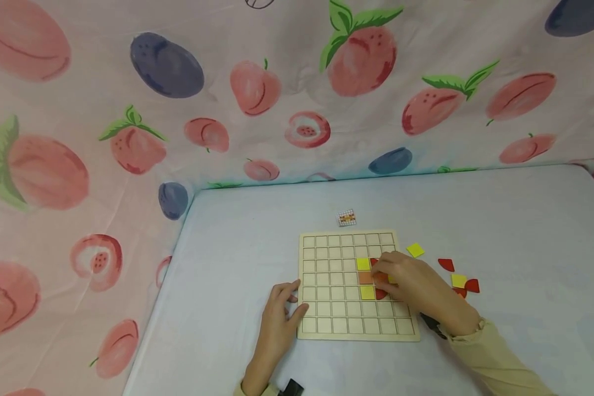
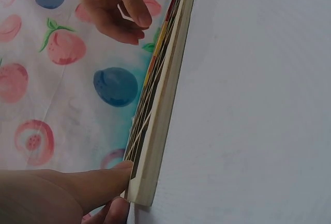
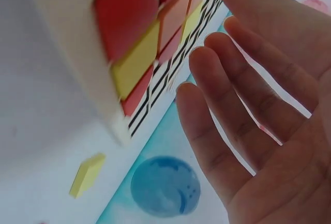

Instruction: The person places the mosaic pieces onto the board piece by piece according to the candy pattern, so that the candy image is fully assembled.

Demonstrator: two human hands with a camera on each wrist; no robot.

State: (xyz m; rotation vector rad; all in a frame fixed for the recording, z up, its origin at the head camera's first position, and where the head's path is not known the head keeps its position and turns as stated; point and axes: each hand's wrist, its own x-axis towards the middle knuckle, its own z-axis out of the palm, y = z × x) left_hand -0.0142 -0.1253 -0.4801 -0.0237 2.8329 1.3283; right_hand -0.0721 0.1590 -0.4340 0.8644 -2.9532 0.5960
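A pale wooden grid board [image 1: 329,327] lies on the white table. My left hand [image 1: 279,313] rests along its left edge, thumb and fingertips against the rim; the thumb [image 2: 103,182] shows at the board's corner in the left wrist view. My right hand [image 1: 411,278] hovers over the board's right side, fingertips close above the tiles. Its fingers [image 3: 222,115] look loosely extended in the right wrist view, with nothing visible between them. Under and beside it sit yellow tiles [image 1: 368,292], an orange tile [image 1: 365,278] and red rounded tiles [image 1: 380,294], partly covered by the hand.
Right of the board lie a loose yellow tile [image 1: 415,250], a red rounded piece [image 1: 446,265] and a small cluster with another yellow tile [image 1: 458,281]. Behind the board is a small patterned card [image 1: 346,218]. A fruit-print cloth [image 1: 277,154] hangs at the back and left.
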